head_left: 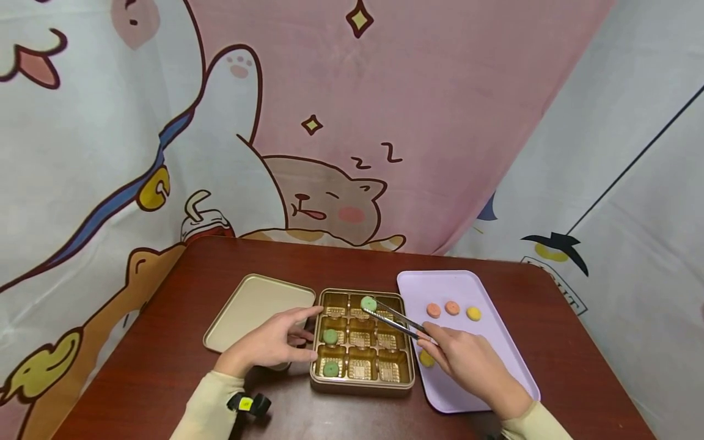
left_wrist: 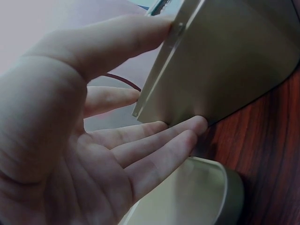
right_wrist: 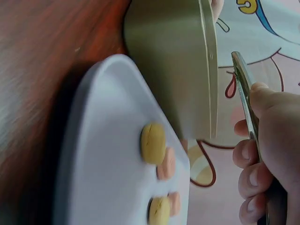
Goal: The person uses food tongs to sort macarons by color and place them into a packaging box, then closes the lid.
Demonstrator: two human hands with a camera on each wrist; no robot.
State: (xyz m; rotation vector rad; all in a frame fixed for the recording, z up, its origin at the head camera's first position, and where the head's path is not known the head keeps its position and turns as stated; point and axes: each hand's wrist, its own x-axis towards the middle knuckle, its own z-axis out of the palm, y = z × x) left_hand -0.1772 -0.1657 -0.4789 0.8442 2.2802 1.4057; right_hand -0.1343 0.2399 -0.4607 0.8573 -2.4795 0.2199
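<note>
My right hand (head_left: 467, 360) grips metal tongs (head_left: 397, 325), whose tips hold a green macaron (head_left: 369, 303) over the back middle compartment of a gold box (head_left: 363, 386). The box has a gold divided insert. Two more green macarons lie in its left column, one in the middle compartment (head_left: 330, 337) and one in the front compartment (head_left: 330, 369). Against the box's left side rests my left hand (head_left: 272, 342), fingers mostly straight. In the left wrist view its thumb touches the rim and other fingertips (left_wrist: 199, 125) lie along the side wall.
A lavender tray (head_left: 448, 397) stands right of the box. On it lie two pink macarons (head_left: 452, 307) and two yellow ones (head_left: 473, 313), one partly behind the right hand. Left of the box lies a gold lid (head_left: 258, 299), partly under the left hand. A cartoon-printed cloth hangs behind the table.
</note>
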